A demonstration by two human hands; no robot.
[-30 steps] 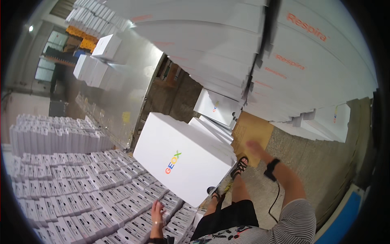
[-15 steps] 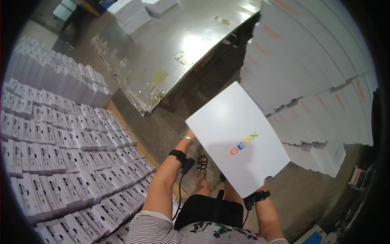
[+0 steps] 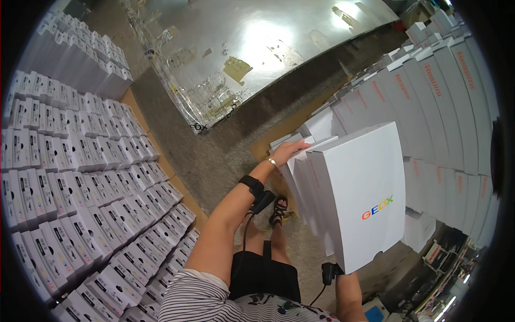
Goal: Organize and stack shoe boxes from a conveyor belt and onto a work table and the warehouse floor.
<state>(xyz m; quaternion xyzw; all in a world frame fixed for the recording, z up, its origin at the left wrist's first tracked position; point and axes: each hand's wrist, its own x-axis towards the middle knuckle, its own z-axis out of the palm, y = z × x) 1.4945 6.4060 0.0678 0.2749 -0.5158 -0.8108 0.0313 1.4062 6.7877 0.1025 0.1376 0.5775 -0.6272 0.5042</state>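
Note:
I hold several large white shoe boxes on edge as one bundle in front of me. The nearest box (image 3: 365,188) shows a multicoloured logo on its lid. My left hand (image 3: 289,150) grips the far upper corner of the bundle, its fingers curled over the edges. A black band with a cable sits on that forearm. My right hand is hidden under the bundle's near lower corner. Only its wrist with a black band (image 3: 329,272) and part of the forearm show.
Several rows of small white labelled boxes (image 3: 80,188) cover the floor on my left, on brown cardboard. A tall wall of white boxes (image 3: 440,107) rises at the right. A silver foil sheet (image 3: 257,53) lies ahead on the concrete floor (image 3: 214,155). My sandalled foot (image 3: 279,206) stands below.
My view has swung; the bundle has moved right and closer to the box wall. My left hand has slid up from the box's side to its far upper corner.

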